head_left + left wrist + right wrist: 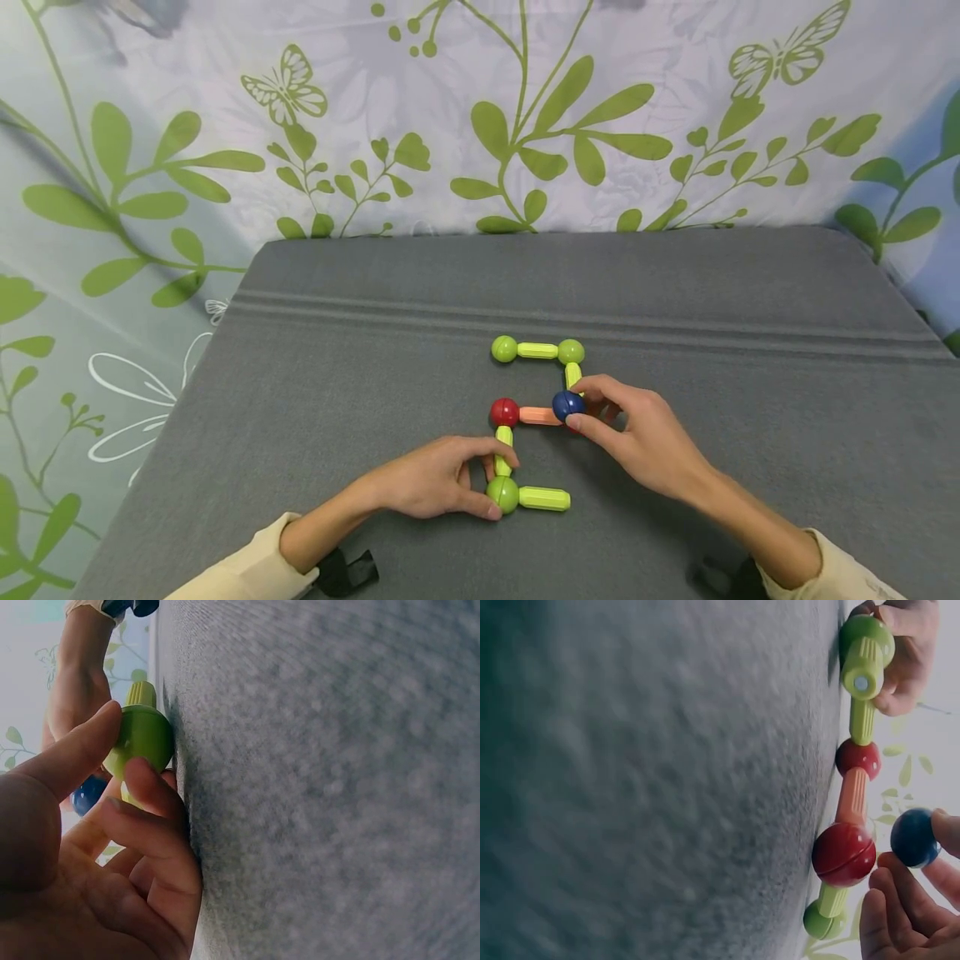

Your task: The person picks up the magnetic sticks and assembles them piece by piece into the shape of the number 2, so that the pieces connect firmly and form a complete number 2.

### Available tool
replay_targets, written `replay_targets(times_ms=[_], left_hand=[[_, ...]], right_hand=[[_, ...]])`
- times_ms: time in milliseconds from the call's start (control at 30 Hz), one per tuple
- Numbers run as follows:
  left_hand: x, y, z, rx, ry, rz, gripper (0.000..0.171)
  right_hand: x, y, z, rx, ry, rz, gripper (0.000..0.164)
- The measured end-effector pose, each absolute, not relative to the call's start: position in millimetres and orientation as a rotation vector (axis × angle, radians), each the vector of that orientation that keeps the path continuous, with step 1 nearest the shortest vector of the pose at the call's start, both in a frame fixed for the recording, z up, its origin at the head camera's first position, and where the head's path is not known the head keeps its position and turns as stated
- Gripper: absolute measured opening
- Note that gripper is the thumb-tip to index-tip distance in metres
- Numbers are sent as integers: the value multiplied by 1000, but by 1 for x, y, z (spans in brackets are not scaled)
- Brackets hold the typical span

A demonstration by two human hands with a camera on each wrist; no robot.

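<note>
On the grey cloth lies a zigzag of plastic balls and ribbed magnetic rods. My right hand (645, 437) pinches a blue ball (567, 405) between thumb and fingers. In the right wrist view that blue ball hangs apart from a red ball (844, 855) at one bend. My left hand (435, 477) holds a green ball (502, 495) at the near bend, thumb on one side, with its index finger across a yellow-green rod (503, 450). Another red ball (505, 412) joins that rod to an orange rod (538, 415). From the held green ball, a yellow-green rod (545, 498) points right, its tip free.
At the far end of the zigzag, a rod (537, 351) links two green balls, one left (504, 349) and one right (571, 352). Grey cloth (337, 358) covers the table, with creases running across it. A leaf-patterned curtain (420, 108) hangs behind.
</note>
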State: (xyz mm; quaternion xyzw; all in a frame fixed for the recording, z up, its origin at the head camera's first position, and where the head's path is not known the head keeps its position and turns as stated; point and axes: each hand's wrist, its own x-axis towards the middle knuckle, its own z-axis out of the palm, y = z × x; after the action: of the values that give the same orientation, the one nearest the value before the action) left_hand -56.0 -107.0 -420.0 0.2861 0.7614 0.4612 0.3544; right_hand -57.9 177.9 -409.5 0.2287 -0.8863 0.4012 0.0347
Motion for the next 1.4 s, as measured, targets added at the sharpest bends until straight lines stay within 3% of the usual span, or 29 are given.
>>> replay_targets(times_ms=[1133, 1400], left_hand=[[-54, -108, -419, 735, 1993, 1180, 42], [-53, -107, -420, 703, 1984, 1175, 43]], right_hand=[[-17, 190, -409, 690, -3012, 1260, 21], [-13, 198, -414, 840, -2989, 1340, 18]])
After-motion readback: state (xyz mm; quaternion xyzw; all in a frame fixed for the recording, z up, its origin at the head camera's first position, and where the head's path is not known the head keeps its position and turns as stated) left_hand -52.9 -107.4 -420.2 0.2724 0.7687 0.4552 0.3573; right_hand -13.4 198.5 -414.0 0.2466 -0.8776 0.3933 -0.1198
